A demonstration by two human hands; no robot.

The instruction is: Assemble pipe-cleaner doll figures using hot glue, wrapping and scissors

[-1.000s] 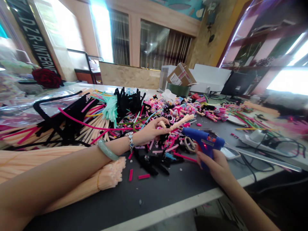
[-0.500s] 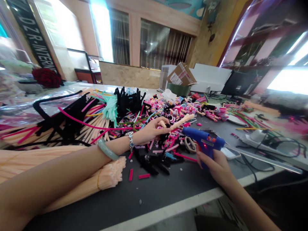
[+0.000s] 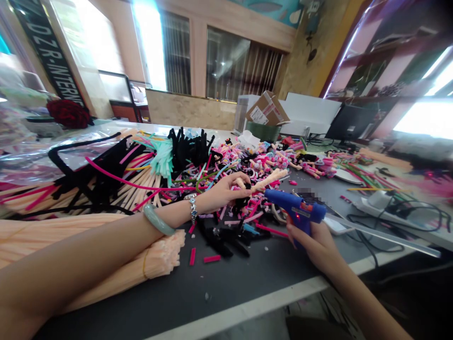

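My left hand (image 3: 226, 191) pinches a small figure of peach and black pipe cleaners (image 3: 267, 180) above the pile; its peach limbs point right. My right hand (image 3: 311, 238) is wrapped round the grip of a blue glue gun (image 3: 295, 204), whose nozzle points left, close to the figure but apart from it. A clear glue stick (image 3: 382, 231) sticks out of the gun's back. Behind the gun, scissors (image 3: 278, 214) are partly hidden. Black pipe cleaner pieces (image 3: 221, 241) lie below my left hand.
A bundle of peach pipe cleaners (image 3: 159, 259) lies under my left forearm. Farther back are black stems (image 3: 191, 148), mint ones (image 3: 163, 158) and a heap of pink figures (image 3: 262, 163). A cardboard box (image 3: 268, 111) stands at the back; a power strip (image 3: 380, 205) with cables is at right.
My right hand and the glue gun have moved slightly left, nearer the figure. The figure has shifted very little in my left hand.
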